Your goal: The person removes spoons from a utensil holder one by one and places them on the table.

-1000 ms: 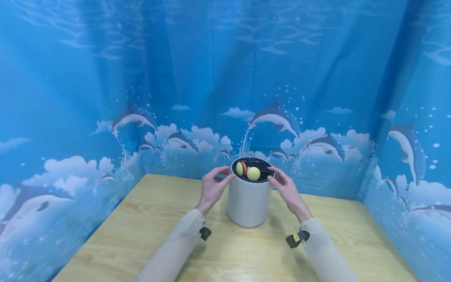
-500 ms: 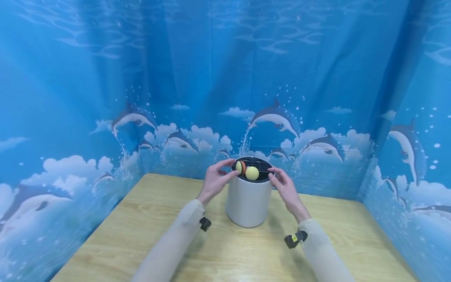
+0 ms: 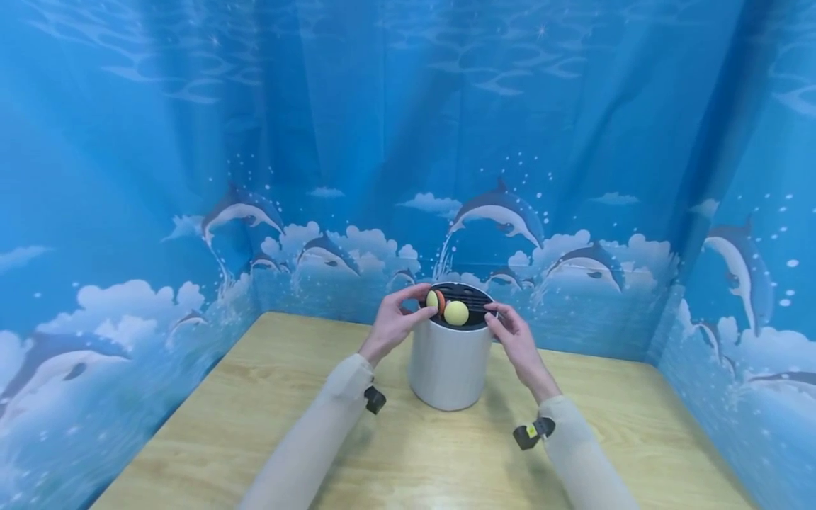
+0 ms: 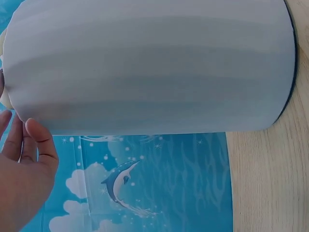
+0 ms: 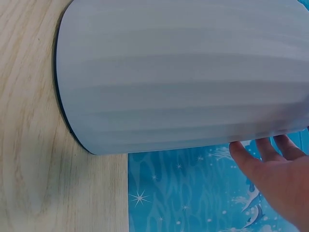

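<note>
A white cylindrical container (image 3: 448,368) with a black slatted inside at its top stands upright on the table. In its mouth sit a yellow ball (image 3: 455,313) and, left of it, a round piece (image 3: 440,302), yellow on one side and orange on the other. My left hand (image 3: 394,324) pinches this two-coloured piece at the left rim, its thumb overlapping the lower yellow side. My right hand (image 3: 521,347) holds the right rim between thumb and fingers. Both wrist views are mostly filled by the container's ribbed side, with the left thumb (image 4: 41,137) right at its edge.
The container stands on a light wooden table (image 3: 255,425), toward its back edge. Behind and at both sides hangs a blue curtain (image 3: 382,142) printed with dolphins and clouds. A small black camera (image 3: 375,400) sits on the left wrist, another (image 3: 534,432) on the right.
My left hand has moved right and slightly up from the rim onto the yellow-and-orange piece. The yellow ball has shifted slightly left. My right hand stays nearly still at the rim.
</note>
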Available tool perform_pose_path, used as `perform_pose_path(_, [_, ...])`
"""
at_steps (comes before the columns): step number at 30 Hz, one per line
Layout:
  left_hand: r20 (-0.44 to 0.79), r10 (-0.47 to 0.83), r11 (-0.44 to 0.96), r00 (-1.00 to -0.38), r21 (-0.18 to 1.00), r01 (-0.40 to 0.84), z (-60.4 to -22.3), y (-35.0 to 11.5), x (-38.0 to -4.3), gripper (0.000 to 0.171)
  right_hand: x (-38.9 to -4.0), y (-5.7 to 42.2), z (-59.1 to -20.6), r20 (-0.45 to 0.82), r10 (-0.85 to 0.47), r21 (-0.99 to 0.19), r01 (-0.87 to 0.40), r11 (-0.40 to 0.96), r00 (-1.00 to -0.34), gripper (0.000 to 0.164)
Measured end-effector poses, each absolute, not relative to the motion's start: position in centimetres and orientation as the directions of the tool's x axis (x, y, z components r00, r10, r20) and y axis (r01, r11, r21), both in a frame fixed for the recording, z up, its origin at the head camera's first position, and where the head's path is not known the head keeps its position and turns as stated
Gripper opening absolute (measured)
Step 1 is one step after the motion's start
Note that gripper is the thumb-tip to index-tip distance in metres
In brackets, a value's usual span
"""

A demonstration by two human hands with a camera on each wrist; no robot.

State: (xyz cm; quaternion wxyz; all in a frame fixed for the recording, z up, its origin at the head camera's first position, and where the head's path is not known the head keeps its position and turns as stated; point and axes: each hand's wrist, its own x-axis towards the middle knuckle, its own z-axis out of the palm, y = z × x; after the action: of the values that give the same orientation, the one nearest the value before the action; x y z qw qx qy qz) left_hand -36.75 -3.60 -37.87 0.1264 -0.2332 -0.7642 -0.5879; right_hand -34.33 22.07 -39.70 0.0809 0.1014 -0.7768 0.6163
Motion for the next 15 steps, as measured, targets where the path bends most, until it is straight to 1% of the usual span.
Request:
perform_pose_path(7, [0.459,0.173,0.177,-0.871,0.856,0.486,-37.79,-3.77,-36.51,0.046,-34.37,21.85,-39.64,0.224,-0.062,-0.945,-0.232,0.232,-0.973,0.051])
perform_pose_path(15, [0.503,0.097,0.206,-0.859,0.834,0.512,-37.81,-3.11,-36.33,0.034,-34.12,21.96,-39.66,0.223,-0.054,-0.942,-0.23,0.245,-0.973,0.053])
